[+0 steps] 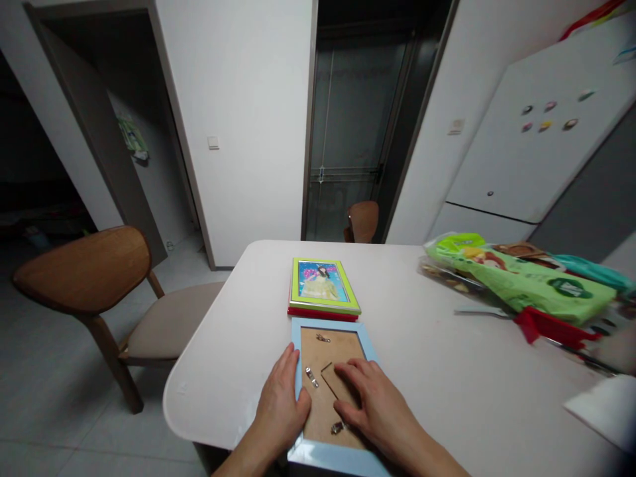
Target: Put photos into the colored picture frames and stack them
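A light blue picture frame (pixel 368 346) lies back side up on the table, with a brown backing board (pixel 318 397) inside it. My left hand (pixel 282 397) rests along the frame's left edge, its thumb over the border and its fingers stretched out. Over the board's right half is my right hand (pixel 370 401), thumb and fingertips apart on the board. Between them shows a thin dark L-shaped line (pixel 328 384); whether it is a slit or a loose piece I cannot tell. Small metal clips (pixel 311 377) sit on the board, near its top, left and bottom.
Beyond the blue frame lies a green picture frame (pixel 322 286) with a princess picture, on top of a red one (pixel 322 316). Green packages (pixel 541 278) and a red item (pixel 551 328) crowd the table's right side. A wooden chair (pixel 94 271) stands at the left.
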Motion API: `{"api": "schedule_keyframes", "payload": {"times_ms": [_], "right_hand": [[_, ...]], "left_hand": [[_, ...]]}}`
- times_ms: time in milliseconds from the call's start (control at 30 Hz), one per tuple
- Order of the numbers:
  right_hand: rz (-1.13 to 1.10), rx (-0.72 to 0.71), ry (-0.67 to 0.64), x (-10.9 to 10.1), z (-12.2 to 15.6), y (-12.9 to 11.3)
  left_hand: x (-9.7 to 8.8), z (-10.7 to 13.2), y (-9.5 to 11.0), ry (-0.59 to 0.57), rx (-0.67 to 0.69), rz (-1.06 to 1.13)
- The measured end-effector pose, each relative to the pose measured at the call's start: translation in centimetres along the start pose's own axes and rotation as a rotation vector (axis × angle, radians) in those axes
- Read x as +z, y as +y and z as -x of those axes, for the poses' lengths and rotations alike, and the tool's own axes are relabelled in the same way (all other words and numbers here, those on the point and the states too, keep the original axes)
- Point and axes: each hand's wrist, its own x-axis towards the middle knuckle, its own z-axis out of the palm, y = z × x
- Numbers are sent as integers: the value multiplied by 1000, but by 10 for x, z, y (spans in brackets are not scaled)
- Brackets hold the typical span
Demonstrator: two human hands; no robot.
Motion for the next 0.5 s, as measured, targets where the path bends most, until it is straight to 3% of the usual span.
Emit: {"api": "schedule_keyframes", "payload": {"times_ms": [167, 300, 433, 500], "right_hand": [[-5, -3, 49, -4, -8, -2], [-18, -10, 142, -20, -4, -19], [-141, -79, 197, -36, -1, -31], [-118, 15, 232, -41, -3, -20]], "left_hand": [[-4, -3, 7, 40, -86, 161], [-11, -12, 27, 160, -218, 521], [-28, -16, 32, 2, -376, 792], [-39, -16, 18, -37, -590, 875]]}}
